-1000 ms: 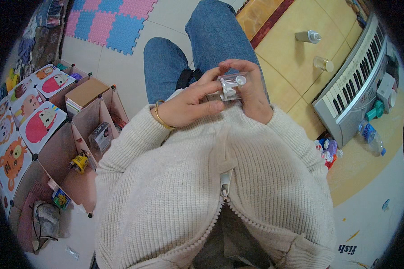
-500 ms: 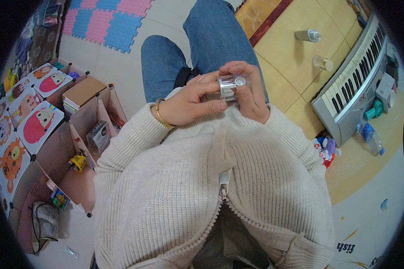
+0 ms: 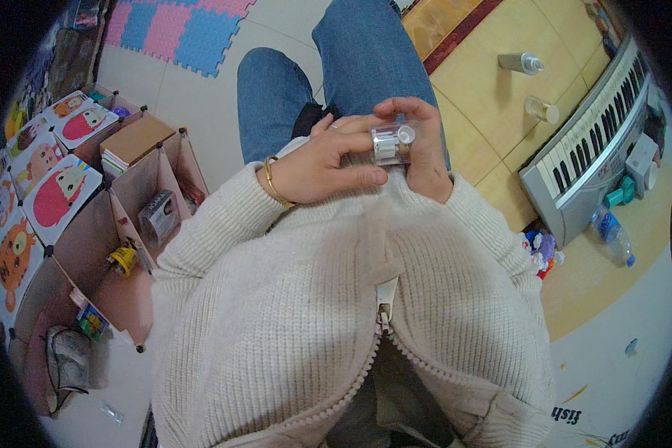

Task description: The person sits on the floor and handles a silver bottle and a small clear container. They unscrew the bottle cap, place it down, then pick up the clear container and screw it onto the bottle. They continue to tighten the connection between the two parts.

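In front of my belly, my right hand point(image 3: 424, 155) is closed around a small clear pump bottle point(image 3: 387, 143) with a silver part and a white top. Its thumb lies over the bottle's far side, and some fingers are hidden. My left hand point(image 3: 322, 170), with a gold bracelet point(image 3: 272, 184) at the wrist, lies palm down against the bottle's left side. Its fingers are stretched out and its thumb points toward the bottle. The left fingertips partly disappear behind the bottle and my right hand.
On the yellow tabletop point(image 3: 479, 127) at right lie a grey spray bottle point(image 3: 520, 63) and a clear bottle with a gold cap point(image 3: 542, 110). Beside them are an electronic keyboard point(image 3: 586, 160) and a plastic water bottle point(image 3: 612, 233). Pink storage cubes point(image 3: 104, 246) stand at left.
The view has shifted slightly, and both hands appear a little lower and farther right. My right fingers have lifted away from the left hand a bit; the bottle stays held.
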{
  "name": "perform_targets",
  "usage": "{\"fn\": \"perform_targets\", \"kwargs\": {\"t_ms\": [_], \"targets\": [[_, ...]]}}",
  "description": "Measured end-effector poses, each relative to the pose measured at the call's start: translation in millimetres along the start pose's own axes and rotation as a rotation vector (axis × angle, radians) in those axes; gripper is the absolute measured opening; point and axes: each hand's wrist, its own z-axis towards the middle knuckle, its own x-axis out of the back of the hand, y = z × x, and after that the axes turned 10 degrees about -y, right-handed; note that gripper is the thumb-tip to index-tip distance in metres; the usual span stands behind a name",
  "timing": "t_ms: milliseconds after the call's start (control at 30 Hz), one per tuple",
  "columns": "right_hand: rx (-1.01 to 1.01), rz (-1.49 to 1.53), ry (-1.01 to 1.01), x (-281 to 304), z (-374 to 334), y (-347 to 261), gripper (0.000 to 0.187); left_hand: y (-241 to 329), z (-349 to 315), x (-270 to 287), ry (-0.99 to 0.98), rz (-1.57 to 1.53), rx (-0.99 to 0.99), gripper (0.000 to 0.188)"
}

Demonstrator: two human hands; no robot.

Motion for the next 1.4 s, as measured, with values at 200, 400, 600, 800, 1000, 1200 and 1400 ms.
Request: {"fn": "perform_targets", "kwargs": {"t_ms": [200, 400, 600, 800, 1000, 1200, 1400], "targets": [[-0.050, 0.096, -0.089, 1.9, 2.7, -12.3, 0.047, 0.6, -3.5, -5.0, 0.083, 0.145, -0.016, 0.044], [-0.068, 0.160, -0.071, -10.7, -8.9, -11.2, 0.048, 19.2, -8.5, -9.6, 0.157, -0.192, 0.035, 0.042], [-0.083, 0.354, -0.098, -23.7, -40.6, -20.8, 0.058, 3.3, -27.9, -45.4, 0.168, 0.101, -0.031, 0.045], [-0.013, 0.273, -0.025, -33.3, -41.4, -38.1, 0.050, 13.7, -27.7, -44.7, 0.201, 0.117, -0.055, 0.037], [-0.227, -0.074, -0.262, -2.6, -20.1, -48.7, 0.057, 26.8, -20.3, -16.7, 0.168, 0.014, -0.074, 0.029], [-0.266, -0.480, -0.411, 19.2, 18.0, -71.5, 0.050, 43.4, -0.6, -1.3, 0.263, 0.283, -0.116, 0.028], [-0.148, -0.574, -0.367, 19.5, 25.2, -71.5, 0.053, 39.4, 9.6, 3.4, 0.298, 0.091, -0.101, 0.028]]}}
